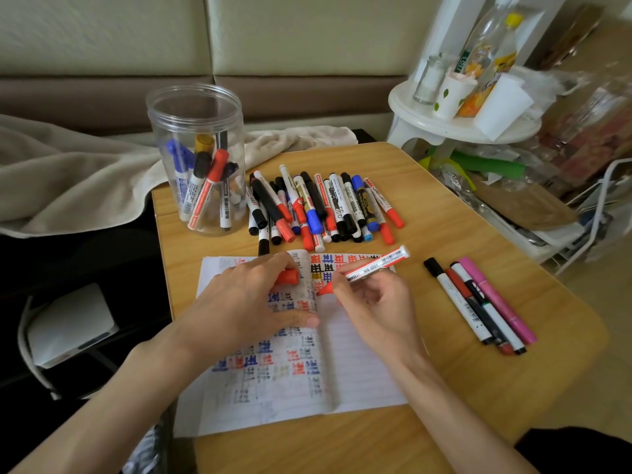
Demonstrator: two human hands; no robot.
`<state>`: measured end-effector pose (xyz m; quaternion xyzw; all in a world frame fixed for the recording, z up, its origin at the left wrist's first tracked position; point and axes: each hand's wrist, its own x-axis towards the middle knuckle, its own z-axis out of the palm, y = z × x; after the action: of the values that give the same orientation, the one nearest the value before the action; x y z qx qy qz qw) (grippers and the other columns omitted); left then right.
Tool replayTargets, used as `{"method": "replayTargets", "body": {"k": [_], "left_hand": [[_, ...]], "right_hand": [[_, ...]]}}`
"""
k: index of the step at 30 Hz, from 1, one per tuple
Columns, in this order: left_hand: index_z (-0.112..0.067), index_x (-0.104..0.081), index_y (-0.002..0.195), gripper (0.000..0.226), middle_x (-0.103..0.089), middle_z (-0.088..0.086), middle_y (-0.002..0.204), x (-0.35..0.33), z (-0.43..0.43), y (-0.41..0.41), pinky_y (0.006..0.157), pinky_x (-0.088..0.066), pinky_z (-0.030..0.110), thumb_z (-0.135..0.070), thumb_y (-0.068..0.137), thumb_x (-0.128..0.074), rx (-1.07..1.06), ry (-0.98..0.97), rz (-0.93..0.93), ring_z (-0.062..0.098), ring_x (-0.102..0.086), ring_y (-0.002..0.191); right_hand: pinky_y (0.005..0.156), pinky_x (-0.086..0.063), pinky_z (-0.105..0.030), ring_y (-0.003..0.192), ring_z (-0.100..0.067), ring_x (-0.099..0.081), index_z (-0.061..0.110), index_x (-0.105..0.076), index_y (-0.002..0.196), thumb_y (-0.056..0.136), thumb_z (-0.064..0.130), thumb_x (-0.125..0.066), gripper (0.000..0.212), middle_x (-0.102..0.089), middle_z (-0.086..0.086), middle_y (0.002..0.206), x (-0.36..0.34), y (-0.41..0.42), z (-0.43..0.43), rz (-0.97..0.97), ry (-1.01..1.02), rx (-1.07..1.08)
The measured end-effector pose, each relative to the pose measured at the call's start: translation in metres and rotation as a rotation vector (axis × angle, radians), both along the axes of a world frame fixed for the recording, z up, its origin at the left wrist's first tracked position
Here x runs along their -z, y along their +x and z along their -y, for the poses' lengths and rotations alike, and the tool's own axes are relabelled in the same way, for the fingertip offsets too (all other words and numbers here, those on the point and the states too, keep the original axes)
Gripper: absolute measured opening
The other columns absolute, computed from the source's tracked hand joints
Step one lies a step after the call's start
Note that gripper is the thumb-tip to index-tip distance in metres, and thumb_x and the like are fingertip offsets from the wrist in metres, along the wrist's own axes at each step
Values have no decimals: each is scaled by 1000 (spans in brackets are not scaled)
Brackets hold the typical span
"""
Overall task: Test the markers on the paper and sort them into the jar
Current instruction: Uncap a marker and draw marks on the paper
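My right hand (374,304) grips an uncapped red marker (372,266), its tip down on the lined paper (362,364) among red, blue and black test marks. My left hand (246,297) lies on the paper's left half and holds the marker's red cap (286,277) under its fingers. A clear plastic jar (196,159) stands at the table's back left with several markers inside. A pile of several capped markers (321,206) lies between the jar and the paper.
A separate group of several markers (478,302), one of them pink, lies on the wooden table (444,234) to the right of the paper. A beige blanket (68,172) lies left of the jar. A white stool (465,121) holds bottles and cups at back right.
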<state>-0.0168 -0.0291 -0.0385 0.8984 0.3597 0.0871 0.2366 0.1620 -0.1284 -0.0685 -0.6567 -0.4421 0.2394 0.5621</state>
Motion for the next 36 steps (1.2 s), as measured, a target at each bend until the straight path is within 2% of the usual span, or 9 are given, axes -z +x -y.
{"method": "replayTargets", "body": {"k": [3, 7, 10, 13, 16, 21, 26, 31, 36], "left_hand": [[-37, -48, 122, 76, -47, -27, 106, -1, 1, 0, 67, -32, 10, -82, 63, -61, 0, -11, -11, 2, -49, 94], [-39, -48, 123, 74, -47, -27, 107, -1, 1, -1, 67, -33, 10, -80, 64, -63, -3, -21, -12, 1, -49, 94], [-38, -49, 122, 73, -47, -27, 106, -1, 1, -1, 67, -33, 7, -80, 65, -64, 3, -20, -3, 1, -49, 94], [-38, -49, 124, 75, -47, -27, 107, -2, 1, -1, 69, -35, 11, -81, 64, -63, 1, -19, -8, 2, -51, 95], [-39, -47, 124, 74, -49, -26, 110, -2, 1, -1, 71, -37, 15, -80, 65, -64, -6, -22, -20, 3, -52, 97], [-40, -46, 124, 74, -47, -26, 108, -2, 1, 0, 66, -34, 10, -81, 65, -64, -6, -26, -29, 3, -51, 94], [-40, -46, 124, 72, -47, -26, 109, -2, 1, -1, 76, -38, 19, -79, 67, -65, -7, -29, -17, 3, -51, 97], [-40, -46, 121, 74, -48, -26, 107, 0, -1, -1, 73, -38, 18, -83, 63, -61, -9, -23, -18, 3, -52, 95], [-39, -47, 122, 78, -47, -26, 105, 1, -1, -1, 75, -40, 20, -85, 59, -57, -4, -27, -21, 3, -52, 95]], "right_hand": [[56, -43, -14, 57, 1, -58, 16, -77, 82, 89, 8, -78, 11, -73, 10, 68, 0, -1, 0, 52, -3, 13], [53, -41, -11, 55, 2, -56, 15, -74, 77, 89, 6, -78, 15, -69, 14, 63, -1, 0, 0, 37, 2, 44], [56, -48, -19, 59, -3, -61, 21, -73, 79, 90, 7, -78, 18, -73, 6, 68, 0, 0, 0, -1, 18, 39], [59, -54, -29, 64, -15, -66, 21, -75, 83, 90, 7, -77, 15, -75, -1, 74, 2, 2, 1, -14, 26, 19], [58, -52, -24, 63, -12, -65, 17, -77, 85, 90, 8, -77, 11, -75, 1, 73, 2, 2, 1, 4, 13, 6], [55, -45, -17, 58, -1, -59, 11, -77, 83, 89, 11, -78, 7, -75, 2, 72, 4, 1, 1, 51, -19, 12], [54, -46, -19, 58, -2, -56, 11, -74, 78, 88, 9, -78, 11, -73, -4, 70, 2, 1, 1, 7, -2, 48], [61, -54, -28, 66, -11, -65, 16, -77, 84, 89, 6, -77, 11, -76, -3, 77, 3, 1, 1, -30, 14, 16], [58, -50, -22, 61, -5, -62, 16, -77, 83, 89, 6, -77, 12, -75, 2, 72, 1, -1, 2, 14, 4, -20]]}}
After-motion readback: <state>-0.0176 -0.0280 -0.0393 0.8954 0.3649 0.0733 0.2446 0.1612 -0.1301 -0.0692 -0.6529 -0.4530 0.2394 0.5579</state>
